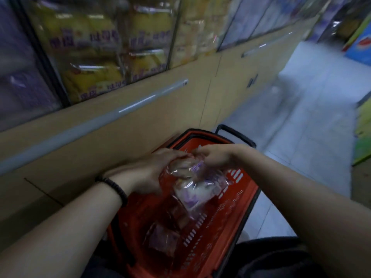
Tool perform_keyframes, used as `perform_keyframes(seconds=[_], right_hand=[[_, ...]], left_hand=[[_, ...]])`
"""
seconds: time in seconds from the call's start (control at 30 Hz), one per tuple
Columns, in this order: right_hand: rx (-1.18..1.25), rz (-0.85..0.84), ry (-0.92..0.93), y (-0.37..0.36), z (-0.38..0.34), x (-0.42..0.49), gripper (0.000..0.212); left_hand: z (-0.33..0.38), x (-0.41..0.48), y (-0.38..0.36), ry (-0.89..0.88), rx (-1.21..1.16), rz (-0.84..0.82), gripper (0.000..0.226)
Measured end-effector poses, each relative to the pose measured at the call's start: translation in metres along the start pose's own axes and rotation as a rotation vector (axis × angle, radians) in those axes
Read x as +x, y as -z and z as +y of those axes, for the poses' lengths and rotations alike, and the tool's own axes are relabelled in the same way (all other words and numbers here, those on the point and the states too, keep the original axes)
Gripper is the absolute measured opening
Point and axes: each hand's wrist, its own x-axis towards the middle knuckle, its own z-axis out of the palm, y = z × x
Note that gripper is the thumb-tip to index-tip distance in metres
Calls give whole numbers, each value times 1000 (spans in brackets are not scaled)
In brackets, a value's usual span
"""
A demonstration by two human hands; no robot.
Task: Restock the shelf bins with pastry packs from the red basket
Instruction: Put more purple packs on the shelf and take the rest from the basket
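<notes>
Left hand point(152, 169), right hand point(214, 157) gripping clear purple-printed pastry packs point(192, 189), red basket point(241, 199)

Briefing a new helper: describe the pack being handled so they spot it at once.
Find the red basket beside the beige cabinet. Over it, left hand and right hand hold one clear purple-printed pack. Other packs lie in the basket, unheld.

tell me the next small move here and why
Probably lift the pastry pack clear of the red basket and up toward the shelf bins. The left hand and right hand both grip it over the basket, and the bins sit higher on the left.
</notes>
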Motion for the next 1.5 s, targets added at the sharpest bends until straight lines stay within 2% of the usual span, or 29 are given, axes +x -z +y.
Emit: perform_keyframes(seconds=[0.1, 0.2, 0.27, 0.33, 0.4, 0.47, 0.5, 0.53, 0.57, 0.63, 0.7, 0.83, 0.93, 1.07, 1.23, 1.33, 1.4, 1.5], right_hand=[[186, -24, 20, -3, 5, -31, 69], [330, -91, 79, -9, 19, -42, 61], [373, -141, 102, -11, 18, -51, 59], [366, -147, 131, -10, 16, -58, 59], [353, -125, 170, -8, 14, -61, 70], [342, -48, 185, -3, 15, -64, 85], [344, -4, 190, 1, 16, -65, 79], [363, 37, 214, 5, 19, -65, 60], [409, 68, 229, 9, 22, -64, 48], [531, 124, 220, 16, 29, -64, 43], [662, 160, 258, 19, 33, -65, 38], [901, 249, 393, 21, 32, -67, 43], [952, 351, 416, 23, 31, -68, 49], [1011, 408, 436, 26, 26, -70, 50], [963, 451, 473, 22, 19, -71, 42], [910, 482, 483, 18, 8, -77, 43], [871, 476, 500, 15, -2, -87, 41], [843, 507, 569, 12, -19, -104, 38]], left_hand=[[13, -6, -1, -199, -34, 176, 76], [30, -8, -3, -271, -93, 233, 59], [30, -6, -4, -283, -62, 277, 55], [23, -3, -4, -281, -27, 333, 61], [19, -1, 0, -265, -58, 388, 54], [19, -1, 6, -236, -95, 460, 36], [18, 0, 8, -202, -116, 515, 25], [15, 1, 10, -139, -156, 576, 23], [12, 1, 12, -47, -225, 617, 32], [4, 4, 11, 109, -451, 668, 49], [2, 6, 10, 147, -599, 697, 46], [14, 7, 11, 136, -847, 651, 24], [24, 8, 9, 239, -1020, 591, 25], [37, 5, 17, 281, -1154, 553, 19], [46, -6, 25, 203, -1218, 539, 19], [51, -14, 28, 118, -1240, 468, 46], [57, -23, 33, 65, -1275, 448, 54], [76, -47, 44, -53, -1308, 457, 29]])
